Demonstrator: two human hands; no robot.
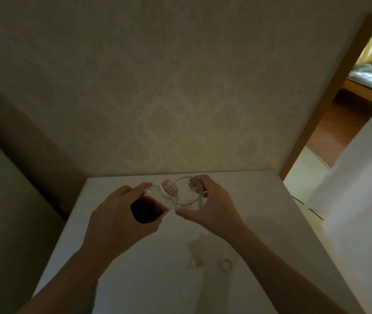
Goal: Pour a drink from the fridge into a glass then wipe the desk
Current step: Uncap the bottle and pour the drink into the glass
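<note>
Bottle of dark drink is tilting toward the glass near the desk's far edge — left hand gripping it, right hand clasping the glass — pouring slowly should be keeping spills off.

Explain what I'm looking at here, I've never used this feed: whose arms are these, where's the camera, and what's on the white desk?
No machine here: a person wears one camera on the head, looking down at their own bare arms. The left hand tilts a clear bottle of dark drink, its open mouth at the rim of a glass. The right hand holds that glass tipped above the white desk. No liquid shows in the glass yet. Nearer the person, a small cap lies on the desk beside a faint pinkish smear.
</note>
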